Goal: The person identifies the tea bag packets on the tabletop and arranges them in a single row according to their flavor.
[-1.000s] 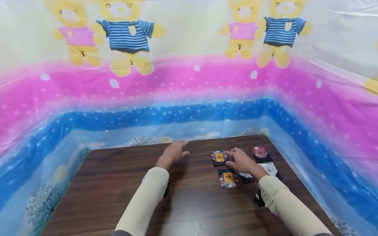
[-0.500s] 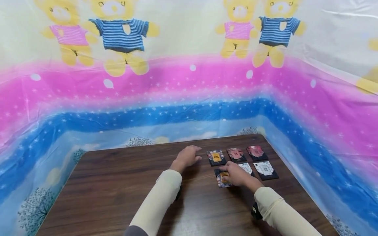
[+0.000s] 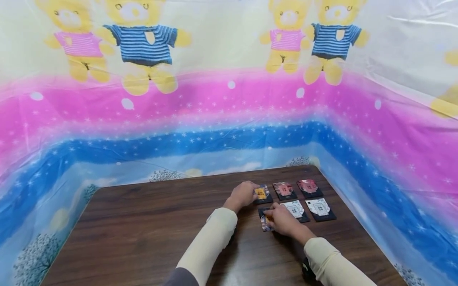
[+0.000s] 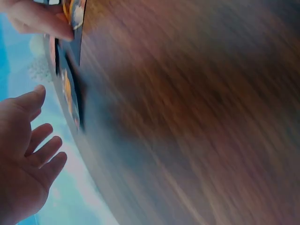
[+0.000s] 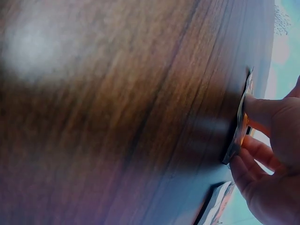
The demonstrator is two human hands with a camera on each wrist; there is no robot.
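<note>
Several flat square packets lie in two rows. My left hand (image 3: 244, 194) is beside the back-left packet (image 3: 262, 193), which has an orange label; in the left wrist view its fingers are spread and loosely bent, apart from that packet. The front-left packet (image 3: 265, 225), also orange-labelled, lies partly hidden under my right hand (image 3: 284, 220). In the right wrist view, thumb and fingers hold this packet (image 5: 240, 126) at its opposite sides, flat on or just above the table.
Two red-printed packets stand out at the back, one in the middle (image 3: 285, 190) and one at right (image 3: 309, 188). In front are white-printed ones, a middle packet (image 3: 296, 209) and a right packet (image 3: 320, 209). A brown wooden table (image 3: 150, 230) meets a bear-print cloth (image 3: 214, 99) behind.
My left hand has moved right to the back-left packet. My right hand has come from the back-middle packet down to the front-left one, uncovering the middle packets.
</note>
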